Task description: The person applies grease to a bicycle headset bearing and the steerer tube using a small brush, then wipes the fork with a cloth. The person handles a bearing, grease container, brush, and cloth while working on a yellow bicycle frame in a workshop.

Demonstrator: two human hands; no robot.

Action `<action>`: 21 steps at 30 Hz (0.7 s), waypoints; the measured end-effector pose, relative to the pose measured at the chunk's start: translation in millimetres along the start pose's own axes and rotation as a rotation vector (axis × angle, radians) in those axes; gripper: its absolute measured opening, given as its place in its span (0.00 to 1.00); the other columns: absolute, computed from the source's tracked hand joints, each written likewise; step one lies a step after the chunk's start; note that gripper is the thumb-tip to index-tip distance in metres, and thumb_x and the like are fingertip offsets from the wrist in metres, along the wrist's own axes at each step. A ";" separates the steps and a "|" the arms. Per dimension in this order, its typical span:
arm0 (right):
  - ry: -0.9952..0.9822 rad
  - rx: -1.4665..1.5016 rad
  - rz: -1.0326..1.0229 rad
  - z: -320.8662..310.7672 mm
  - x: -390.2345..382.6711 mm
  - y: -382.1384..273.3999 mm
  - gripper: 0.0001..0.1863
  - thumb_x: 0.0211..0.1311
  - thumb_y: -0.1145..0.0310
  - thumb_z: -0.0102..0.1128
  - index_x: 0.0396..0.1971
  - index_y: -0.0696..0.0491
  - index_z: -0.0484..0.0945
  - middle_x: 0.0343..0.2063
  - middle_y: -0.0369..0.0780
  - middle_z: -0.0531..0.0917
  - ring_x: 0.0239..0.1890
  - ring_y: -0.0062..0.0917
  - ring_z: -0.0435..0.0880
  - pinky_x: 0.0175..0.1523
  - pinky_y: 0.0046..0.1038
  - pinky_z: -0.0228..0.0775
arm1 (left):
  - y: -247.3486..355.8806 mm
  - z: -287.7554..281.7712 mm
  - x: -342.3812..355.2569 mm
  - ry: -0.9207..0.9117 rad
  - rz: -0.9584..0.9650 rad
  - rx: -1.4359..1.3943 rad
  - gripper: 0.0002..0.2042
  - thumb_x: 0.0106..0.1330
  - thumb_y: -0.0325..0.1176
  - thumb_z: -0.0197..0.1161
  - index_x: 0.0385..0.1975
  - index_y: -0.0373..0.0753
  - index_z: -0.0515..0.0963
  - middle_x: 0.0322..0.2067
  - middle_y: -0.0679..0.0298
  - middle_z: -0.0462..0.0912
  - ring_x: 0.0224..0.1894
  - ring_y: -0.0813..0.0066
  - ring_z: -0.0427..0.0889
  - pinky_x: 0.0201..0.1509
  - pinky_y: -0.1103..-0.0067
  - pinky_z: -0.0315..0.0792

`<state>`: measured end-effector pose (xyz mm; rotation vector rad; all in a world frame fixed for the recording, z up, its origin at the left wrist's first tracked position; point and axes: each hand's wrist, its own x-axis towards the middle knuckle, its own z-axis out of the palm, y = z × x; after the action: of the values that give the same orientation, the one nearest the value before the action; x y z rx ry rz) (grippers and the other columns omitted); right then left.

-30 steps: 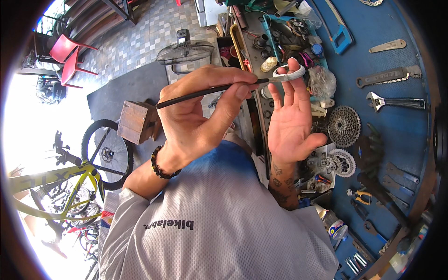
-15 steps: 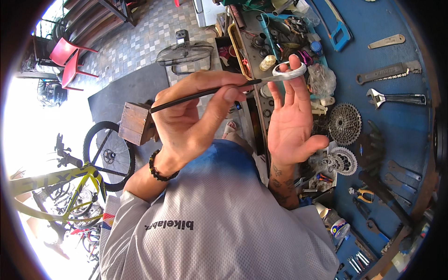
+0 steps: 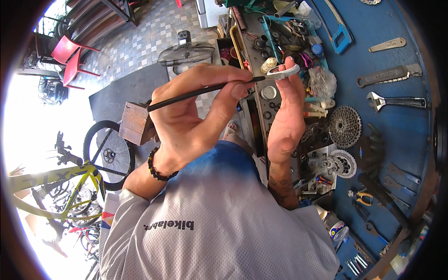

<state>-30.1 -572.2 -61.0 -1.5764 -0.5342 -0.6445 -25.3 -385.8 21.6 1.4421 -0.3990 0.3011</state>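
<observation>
My left hand (image 3: 191,116), with a beaded bracelet at the wrist, grips a slim dark brush (image 3: 179,97) between thumb and fingers. The brush's tip reaches the near left side of a white ring (image 3: 290,71), apparently coated in pale paste. My right hand (image 3: 287,122) holds this ring up on its fingertips, palm turned sideways, with a tattooed forearm below. Behind the hands is a cluttered bench (image 3: 262,122) with a small round tin (image 3: 268,92) and a cream bottle (image 3: 269,64).
A blue tool board (image 3: 401,140) on the right carries wrenches, a hacksaw (image 3: 342,39) and sprocket cassettes (image 3: 344,126). On the left are a yellow bicycle (image 3: 70,172), a wooden box (image 3: 133,121) and red chairs (image 3: 70,53). A fan (image 3: 185,53) stands beyond the hands.
My right hand has rotated from palm facing up to sideways, shifting the ring slightly left and tilting it. My left hand and brush moved slightly left over the second.
</observation>
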 end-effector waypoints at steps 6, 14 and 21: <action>-0.057 -0.233 0.043 -4.2 -5.0 -10.1 0.62 0.50 0.16 0.56 0.67 0.61 0.71 0.73 0.54 0.64 0.76 0.46 0.62 0.77 0.48 0.53 | 5.4 11.2 5.9 0.018 0.049 -0.063 0.09 0.64 0.15 0.66 0.43 0.27 0.85 0.39 0.57 0.91 0.39 0.75 0.89 0.46 0.81 0.80; -0.028 -0.257 0.013 -8.1 -1.3 -6.2 0.61 0.51 0.16 0.55 0.66 0.61 0.72 0.72 0.54 0.65 0.75 0.46 0.63 0.77 0.47 0.55 | -0.6 -5.2 -2.6 -0.001 -0.062 -0.050 0.08 0.68 0.17 0.65 0.45 0.27 0.84 0.39 0.54 0.90 0.39 0.74 0.89 0.46 0.79 0.81; -0.071 -0.398 0.014 -9.4 2.0 -8.2 0.59 0.52 0.17 0.57 0.66 0.58 0.73 0.72 0.52 0.67 0.74 0.43 0.65 0.77 0.47 0.50 | 0.1 -16.7 -2.9 0.044 -0.103 0.039 0.07 0.68 0.17 0.64 0.44 0.25 0.83 0.38 0.55 0.89 0.39 0.72 0.89 0.47 0.78 0.81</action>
<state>-35.1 -580.7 -53.2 -1.9807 -0.4654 -0.7172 -26.6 -369.1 19.0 1.4864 -0.2831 0.2585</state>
